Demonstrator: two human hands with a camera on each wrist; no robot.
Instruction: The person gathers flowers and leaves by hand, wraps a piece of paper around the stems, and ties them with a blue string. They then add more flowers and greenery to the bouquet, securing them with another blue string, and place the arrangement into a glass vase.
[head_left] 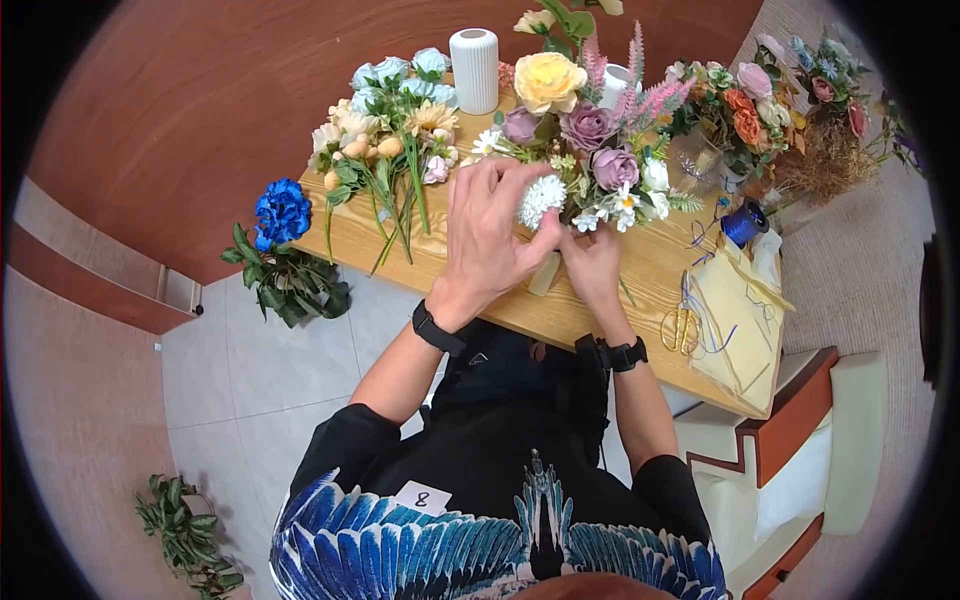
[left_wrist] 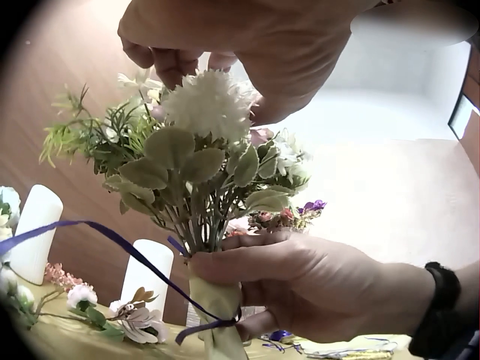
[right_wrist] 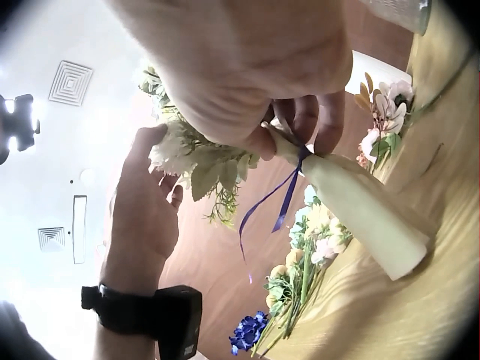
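A bouquet with a yellow flower [head_left: 549, 82], mauve roses [head_left: 588, 126] and a white pompom flower [head_left: 542, 198] stands upright over the table. My right hand [left_wrist: 300, 281] grips its stems, which are wrapped in cream paper [right_wrist: 364, 210] tied with a blue ribbon [right_wrist: 279, 199]. Up at the blooms, my left hand [head_left: 488, 225] holds the white pompom flower [left_wrist: 210, 106] between thumb and fingers. Green leaves [left_wrist: 180, 161] spread below that flower.
Loose flowers [head_left: 385, 150] lie at the table's left, beside a white vase [head_left: 474, 70]. Gold scissors [head_left: 681, 328], a blue ribbon spool [head_left: 744, 222] and cream paper [head_left: 735, 320] are at the right. More arrangements [head_left: 745, 115] stand behind.
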